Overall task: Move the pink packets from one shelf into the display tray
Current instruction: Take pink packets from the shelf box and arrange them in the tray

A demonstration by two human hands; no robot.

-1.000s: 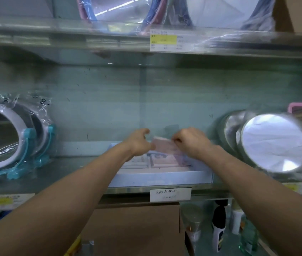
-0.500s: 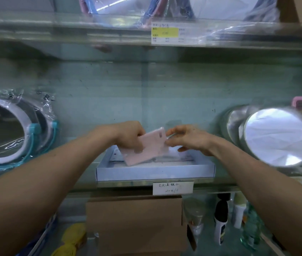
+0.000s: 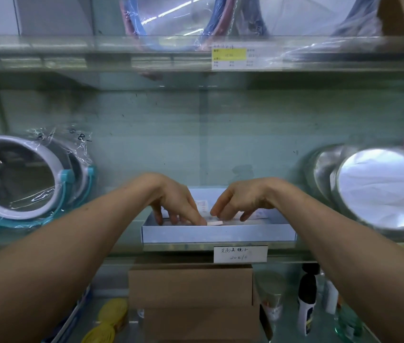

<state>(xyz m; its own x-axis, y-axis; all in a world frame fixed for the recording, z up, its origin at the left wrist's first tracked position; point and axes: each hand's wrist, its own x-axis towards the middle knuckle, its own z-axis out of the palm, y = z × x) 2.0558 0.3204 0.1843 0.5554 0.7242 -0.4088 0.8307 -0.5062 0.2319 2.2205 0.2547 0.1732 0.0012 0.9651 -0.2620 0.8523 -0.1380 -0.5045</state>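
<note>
A shallow white display tray [image 3: 218, 234] sits on the middle shelf straight ahead. Both my hands reach down into it. My left hand [image 3: 175, 204] has its fingers spread and pointing down, the tips pressing on a pink packet [image 3: 214, 223] whose front edge shows just above the tray's front wall. My right hand [image 3: 241, 201] is beside it, fingertips touching the same packet's right part. More pale pink packets [image 3: 202, 205] lie flat further back in the tray, partly hidden by my hands.
Wrapped round mirrors with teal stands [image 3: 20, 181] stand left of the tray, and shiny round mirrors [image 3: 379, 186] stand at the right. A handwritten label [image 3: 240, 253] hangs on the shelf edge. Cardboard boxes [image 3: 191, 285] and bottles [image 3: 307, 305] fill the shelf below.
The pink packet my left hand held tilted above the tray has come down flat into it. Both hands have lowered into the tray, with fingertips now on the packet.
</note>
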